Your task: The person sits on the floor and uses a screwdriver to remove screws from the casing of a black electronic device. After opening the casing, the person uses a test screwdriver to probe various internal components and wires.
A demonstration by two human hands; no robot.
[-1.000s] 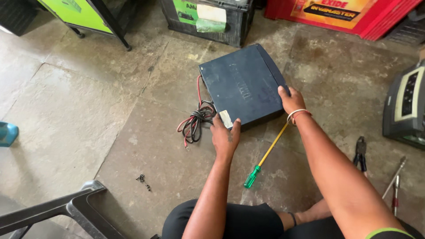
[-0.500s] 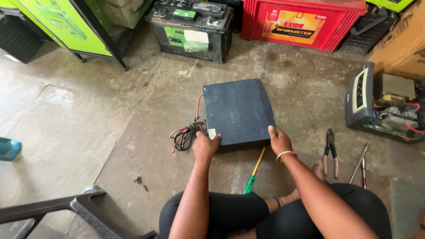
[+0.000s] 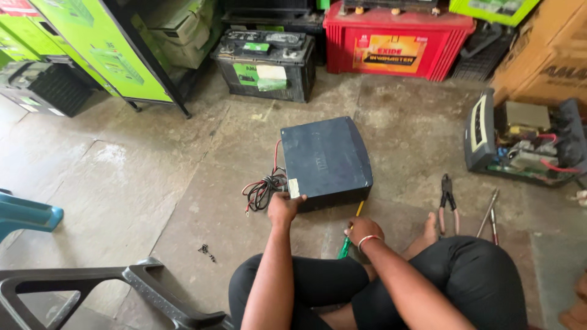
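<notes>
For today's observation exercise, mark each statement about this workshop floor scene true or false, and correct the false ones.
1. The left hand touches the dark box. True.
2. The right hand rests on top of the box. False: it is at the screwdriver on the floor.
3. Pliers lie right of the box. True.
4. The red battery stands left of the black battery. False: it stands to its right.
</notes>
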